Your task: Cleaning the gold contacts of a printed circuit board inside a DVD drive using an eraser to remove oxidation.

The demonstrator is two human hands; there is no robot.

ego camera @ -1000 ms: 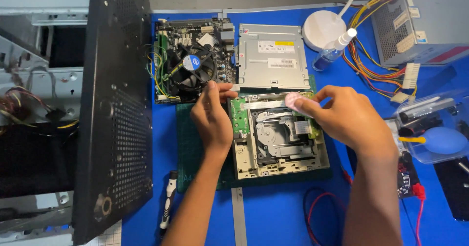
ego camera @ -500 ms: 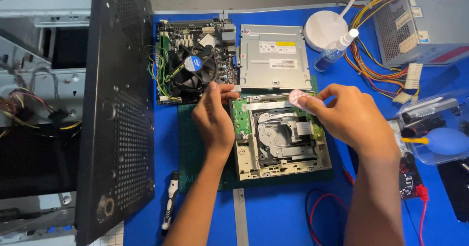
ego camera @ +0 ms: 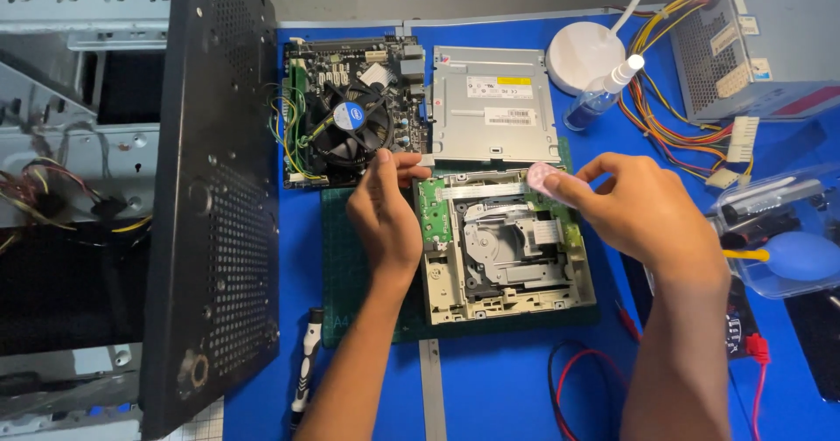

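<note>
On the left I see the black perforated case panel [ego camera: 210, 205] standing upright, with the blue work surface [ego camera: 516, 388] stretching right. Centre, the opened optical drive [ego camera: 506, 248] lies on a green cutting mat [ego camera: 350, 275], near of the motherboard [ego camera: 350, 113] and the drive's metal cover [ego camera: 494, 104]. My left hand [ego camera: 385, 218] rests curled on the drive's left edge, touching its far corner. My right hand [ego camera: 647, 213] pinches a small pale pink pad [ego camera: 541, 177] between thumb and fingers over the drive's far edge.

The left hand [ego camera: 385, 222] hides the drive's [ego camera: 507, 248] left edge; the pink thing [ego camera: 542, 177] in the right hand [ego camera: 643, 213] is blurred.
</note>
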